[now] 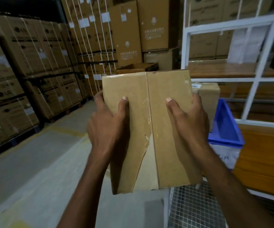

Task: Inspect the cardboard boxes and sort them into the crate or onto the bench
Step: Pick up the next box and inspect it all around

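Hands: we clamp our left hand (106, 124) and right hand (189, 119) on the cardboard box (149, 125).
Nearby: blue crate (226, 125) at three o'clock.

Only one view here: a wide-angle cam worn on the person's head, facing forward and tipped down. It sits really close in. The cardboard box (149, 122) fills the middle of the shot, gripped by the left hand (106, 124) and right hand (189, 124), with both forearms coming in from the near bottom edge. Far left it catches the stacked cartons (26, 51) and the floor. On the right are the white rack frame (228, 25) and the blue crate (226, 127), with wire mesh (190, 209) near right. Straight lines bow out toward the edges.
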`<state>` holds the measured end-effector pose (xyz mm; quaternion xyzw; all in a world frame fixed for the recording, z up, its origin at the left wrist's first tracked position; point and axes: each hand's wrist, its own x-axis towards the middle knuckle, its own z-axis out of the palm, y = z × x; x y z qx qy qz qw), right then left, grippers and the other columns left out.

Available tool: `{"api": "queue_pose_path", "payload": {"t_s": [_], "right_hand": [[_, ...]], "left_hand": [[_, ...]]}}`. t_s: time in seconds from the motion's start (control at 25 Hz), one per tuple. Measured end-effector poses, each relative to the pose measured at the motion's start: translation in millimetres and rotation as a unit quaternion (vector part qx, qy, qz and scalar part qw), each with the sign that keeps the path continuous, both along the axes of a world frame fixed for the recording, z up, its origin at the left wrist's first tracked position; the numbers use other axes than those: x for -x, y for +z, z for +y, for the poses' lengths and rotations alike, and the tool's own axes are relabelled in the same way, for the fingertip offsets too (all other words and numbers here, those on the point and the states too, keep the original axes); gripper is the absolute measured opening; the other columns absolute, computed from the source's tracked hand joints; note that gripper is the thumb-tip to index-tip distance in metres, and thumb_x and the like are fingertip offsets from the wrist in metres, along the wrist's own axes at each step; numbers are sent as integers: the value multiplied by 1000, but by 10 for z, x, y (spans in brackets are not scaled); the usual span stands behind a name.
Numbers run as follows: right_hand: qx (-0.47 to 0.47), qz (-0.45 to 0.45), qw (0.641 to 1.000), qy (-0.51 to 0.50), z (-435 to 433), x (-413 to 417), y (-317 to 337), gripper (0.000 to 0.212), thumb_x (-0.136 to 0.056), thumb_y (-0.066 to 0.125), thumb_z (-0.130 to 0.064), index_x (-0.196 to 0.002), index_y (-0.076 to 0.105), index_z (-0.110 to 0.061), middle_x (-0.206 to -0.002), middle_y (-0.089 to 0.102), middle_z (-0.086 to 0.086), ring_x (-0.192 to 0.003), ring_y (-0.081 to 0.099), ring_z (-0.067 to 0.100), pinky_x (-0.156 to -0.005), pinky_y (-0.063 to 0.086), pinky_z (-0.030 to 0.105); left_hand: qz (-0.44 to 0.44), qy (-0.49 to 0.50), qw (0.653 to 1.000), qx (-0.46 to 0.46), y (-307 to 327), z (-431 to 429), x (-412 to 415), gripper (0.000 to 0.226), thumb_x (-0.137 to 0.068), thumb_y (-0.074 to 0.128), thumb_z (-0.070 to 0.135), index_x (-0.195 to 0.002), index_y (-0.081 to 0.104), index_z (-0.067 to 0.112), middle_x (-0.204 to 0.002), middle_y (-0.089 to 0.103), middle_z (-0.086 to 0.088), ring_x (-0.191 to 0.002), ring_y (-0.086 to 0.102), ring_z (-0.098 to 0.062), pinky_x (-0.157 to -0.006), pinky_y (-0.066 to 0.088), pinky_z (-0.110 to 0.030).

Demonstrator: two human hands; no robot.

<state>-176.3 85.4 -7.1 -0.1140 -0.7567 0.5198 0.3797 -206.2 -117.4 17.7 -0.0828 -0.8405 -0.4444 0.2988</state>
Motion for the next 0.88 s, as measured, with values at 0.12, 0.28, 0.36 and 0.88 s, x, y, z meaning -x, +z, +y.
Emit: {"api": "queue_pose_path", "payload": {"t_s": [0.12,0.28,0.36,0.88], "right_hand": [[6,19,1000,-18,509,-585,32,49,-93,63,-58,-132,50,-31,-105,59,-18,-92,58,-2,-72,45,24],[13,14,999,-48,1280,-1293,33,53,-92,59,-67,-134,49,-36,-109,61,-18,-93,60,1,-74,47,28],[6,10,997,-74,1671,-1611,55,58,-92,55,-71,-136,47,-35,-107,58,-20,-92,61,3,-71,45,29],[-21,-23,967,-253,3575,-2034,-153,76,-88,57,-77,-142,43,-25,-128,60,-4,-111,56,18,-95,44,38]], "left_hand": [[8,-16,1000,5,32,515,-523,71,-101,49,62,-159,29,26,-121,58,6,-77,53,-3,-72,43,-26],[-2,-46,999,-5,-25,1328,-1152,77,-100,49,67,-162,24,29,-120,56,10,-84,55,-5,-83,52,-33],[-4,-64,998,0,-38,1737,-1408,80,-98,49,71,-163,22,31,-119,57,12,-84,54,-4,-87,52,-34],[-84,-249,965,-23,-381,3833,-1302,70,-97,48,74,-148,29,29,-122,54,8,-115,63,-22,-87,46,-36]]}}
